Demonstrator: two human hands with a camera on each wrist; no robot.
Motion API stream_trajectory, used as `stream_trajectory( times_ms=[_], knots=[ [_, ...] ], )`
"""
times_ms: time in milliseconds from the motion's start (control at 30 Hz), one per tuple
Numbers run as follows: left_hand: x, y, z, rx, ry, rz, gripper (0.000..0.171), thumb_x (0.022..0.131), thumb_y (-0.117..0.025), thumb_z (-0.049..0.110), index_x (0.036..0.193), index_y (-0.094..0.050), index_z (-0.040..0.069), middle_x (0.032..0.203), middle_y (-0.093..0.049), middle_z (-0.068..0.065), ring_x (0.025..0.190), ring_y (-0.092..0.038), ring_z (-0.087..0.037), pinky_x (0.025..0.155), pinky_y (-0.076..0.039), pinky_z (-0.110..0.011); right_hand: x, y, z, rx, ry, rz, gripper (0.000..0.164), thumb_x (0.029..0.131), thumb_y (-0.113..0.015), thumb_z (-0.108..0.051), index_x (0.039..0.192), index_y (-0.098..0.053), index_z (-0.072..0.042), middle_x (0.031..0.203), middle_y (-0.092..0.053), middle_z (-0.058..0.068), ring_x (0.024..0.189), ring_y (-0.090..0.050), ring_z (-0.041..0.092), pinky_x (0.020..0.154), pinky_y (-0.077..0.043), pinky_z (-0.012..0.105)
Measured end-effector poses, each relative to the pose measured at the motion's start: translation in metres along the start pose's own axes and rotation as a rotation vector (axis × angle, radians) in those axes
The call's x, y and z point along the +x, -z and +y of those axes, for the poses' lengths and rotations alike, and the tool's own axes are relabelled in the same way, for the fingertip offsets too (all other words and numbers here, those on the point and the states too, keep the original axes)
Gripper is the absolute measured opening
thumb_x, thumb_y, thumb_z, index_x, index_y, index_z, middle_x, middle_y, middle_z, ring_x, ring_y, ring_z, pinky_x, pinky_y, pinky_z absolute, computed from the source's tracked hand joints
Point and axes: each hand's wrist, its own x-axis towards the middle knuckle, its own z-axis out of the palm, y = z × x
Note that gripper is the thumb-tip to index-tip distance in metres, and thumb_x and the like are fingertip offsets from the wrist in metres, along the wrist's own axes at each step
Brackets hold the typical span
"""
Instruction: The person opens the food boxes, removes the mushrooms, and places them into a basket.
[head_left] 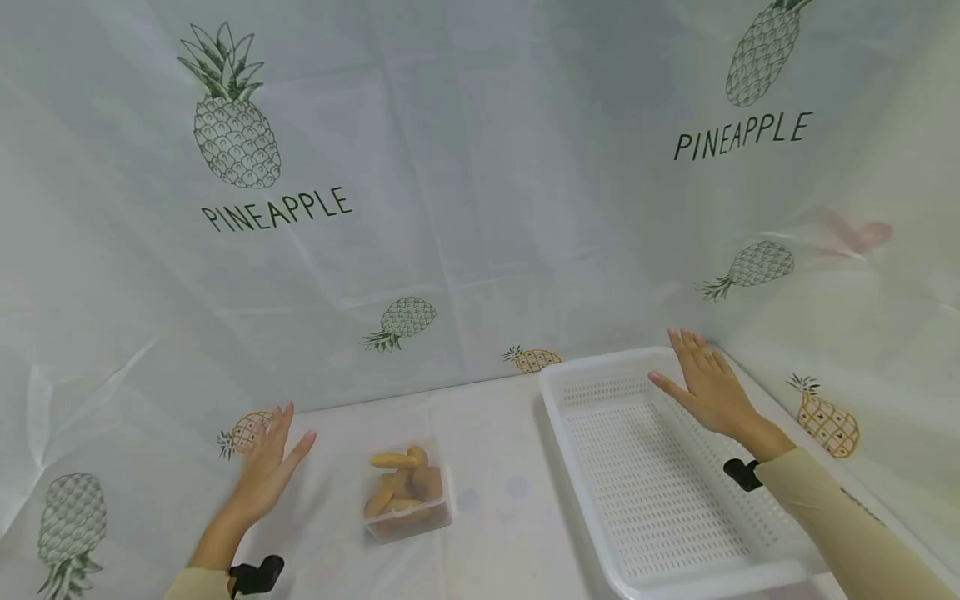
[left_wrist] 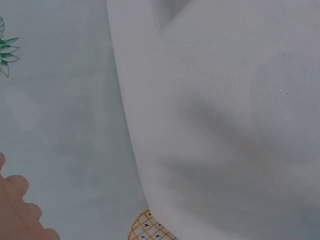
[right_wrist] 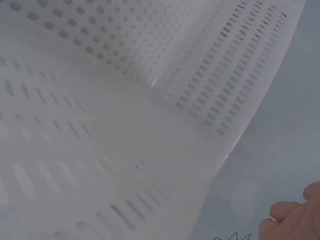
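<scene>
My left hand (head_left: pixel 262 475) is held up at the left of the table, fingers straight and thumb spread, with nothing in it. To its right stands a clear plastic box (head_left: pixel 408 523) full of yellowish-brown oblong pieces (head_left: pixel 402 483), one lying across the top. On the other side, my right hand (head_left: pixel 708 387) hovers over the far right part of a white perforated basket (head_left: pixel 551 392), fingers extended and thumb out, holding nothing. Inside the basket only the slotted floor and walls show. Each wrist view catches just some fingers (left_wrist: pixel 20 210) at its edge, and the right one also the basket wall (right_wrist: pixel 215 85).
A pale sheet (head_left: pixel 480 208) printed with pineapples hangs behind the table and along both sides. The white tabletop (head_left: pixel 495 442) runs between the box and the basket. Black straps with small devices (head_left: pixel 257 575) sit on both wrists.
</scene>
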Motion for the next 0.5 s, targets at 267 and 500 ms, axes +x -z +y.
stream_trajectory(
  times_ms=[267,500],
  knots=[
    [0.000,-0.001,0.000,-0.398,-0.009,-0.100,0.067,0.109,-0.026,0.039,0.159,0.008,0.009,0.162,0.020,-0.020,0.144,0.026,-0.043,0.102,0.015,-0.077,0.000,0.008,-0.007,0.132,0.004,0.031,0.082,0.104,-0.051,-0.037,0.158,-0.002,0.001,0.161,-0.006,0.031,0.147,-0.002,0.049,0.117,0.002,0.063],
    [-0.004,0.002,0.001,-0.624,-0.056,-0.127,0.061,0.110,-0.011,0.038,0.158,0.013,0.009,0.162,0.020,-0.018,0.145,0.024,-0.038,0.107,0.019,-0.068,0.004,0.013,-0.018,0.280,0.015,-0.009,0.087,0.103,-0.056,-0.034,0.159,0.004,-0.007,0.164,0.002,0.022,0.148,-0.002,0.048,0.113,-0.005,0.070]
  ],
)
